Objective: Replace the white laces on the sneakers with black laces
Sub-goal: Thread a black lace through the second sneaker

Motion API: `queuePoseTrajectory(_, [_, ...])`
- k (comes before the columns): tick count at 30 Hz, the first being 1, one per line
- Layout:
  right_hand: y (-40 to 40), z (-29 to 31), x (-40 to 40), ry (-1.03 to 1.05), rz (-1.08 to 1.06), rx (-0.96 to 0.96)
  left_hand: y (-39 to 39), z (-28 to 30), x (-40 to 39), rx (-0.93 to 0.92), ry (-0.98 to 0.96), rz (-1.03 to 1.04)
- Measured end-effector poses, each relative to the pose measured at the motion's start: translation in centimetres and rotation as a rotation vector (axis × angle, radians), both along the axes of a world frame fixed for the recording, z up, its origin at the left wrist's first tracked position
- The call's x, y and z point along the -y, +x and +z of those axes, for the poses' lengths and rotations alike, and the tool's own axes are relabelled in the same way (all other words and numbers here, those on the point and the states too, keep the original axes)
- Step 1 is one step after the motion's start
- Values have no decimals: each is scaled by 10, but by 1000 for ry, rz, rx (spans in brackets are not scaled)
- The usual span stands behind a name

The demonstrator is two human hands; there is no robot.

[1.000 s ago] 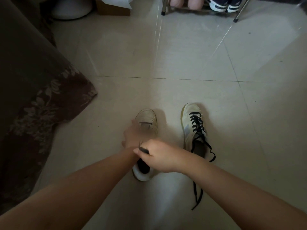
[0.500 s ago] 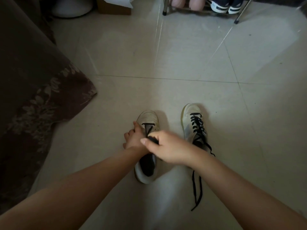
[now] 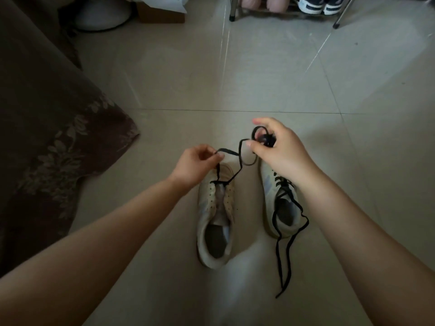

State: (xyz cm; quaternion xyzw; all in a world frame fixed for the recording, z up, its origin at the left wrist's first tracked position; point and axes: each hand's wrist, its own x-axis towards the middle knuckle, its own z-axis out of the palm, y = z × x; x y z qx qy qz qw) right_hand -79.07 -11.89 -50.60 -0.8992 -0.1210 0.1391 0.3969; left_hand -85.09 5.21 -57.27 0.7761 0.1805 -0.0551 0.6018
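Two white sneakers stand side by side on the tiled floor. The left sneaker (image 3: 215, 215) has a black lace (image 3: 239, 161) threaded only through its eyelets nearest the toe. My left hand (image 3: 196, 164) pinches one end of that lace above the toe. My right hand (image 3: 279, 149) is raised over the right sneaker's toe and holds the other end, bunched in loops between its fingers. The right sneaker (image 3: 281, 205) is laced in black, and its loose ends (image 3: 284, 260) trail over the floor toward me.
A dark floral fabric (image 3: 58, 142) drapes over the floor at the left. At the back stand a metal shoe rack (image 3: 282, 10) with shoes, a cardboard box (image 3: 160, 15) and a white round base (image 3: 103, 16).
Both hands have lifted off the left sneaker and moved apart toward the toes, drawing the black lace up through the front eyelets. The left sneaker's opening is now uncovered.
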Motion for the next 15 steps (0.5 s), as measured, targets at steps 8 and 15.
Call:
queuePoseTrajectory(8, [0, -34, 12, -635, -47, 208, 27, 15, -14, -1, -67, 171])
queuePoseTrajectory(15, [-11, -31, -20, 490, -80, -922, 4, 29, 0, 118, -133, -293])
